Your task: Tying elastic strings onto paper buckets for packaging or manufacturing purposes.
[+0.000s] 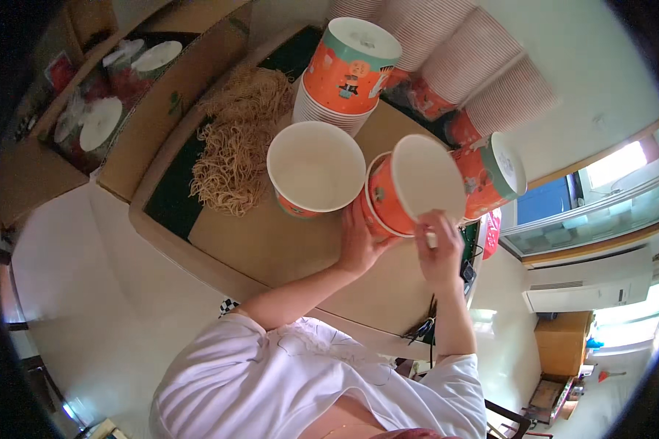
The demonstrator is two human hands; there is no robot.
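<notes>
My right hand [440, 252] pinches the rim of an orange paper tub [428, 179] with a white inside, which tilts toward the right. This tub sits partly inside another orange tub, whose white rim shows around it. My left hand [359, 245] is wrapped around the lower side of that outer tub. Just left of it, a third paper tub [316, 168] stands with its mouth up. Behind that one, an upside-down orange tub with a green band [351, 77] tops a stack of white-rimmed tubs. Another upside-down tub [483, 175] is beyond my right hand.
A heap of tan strings [234, 143] lies on the cardboard sheet [249, 245] at the left. Tall nested stacks of tubs [465, 55] stand at the back. A cardboard box [168, 110] with bagged tubs is at the far left. Dark cords [421, 329] lie near the table's front right edge.
</notes>
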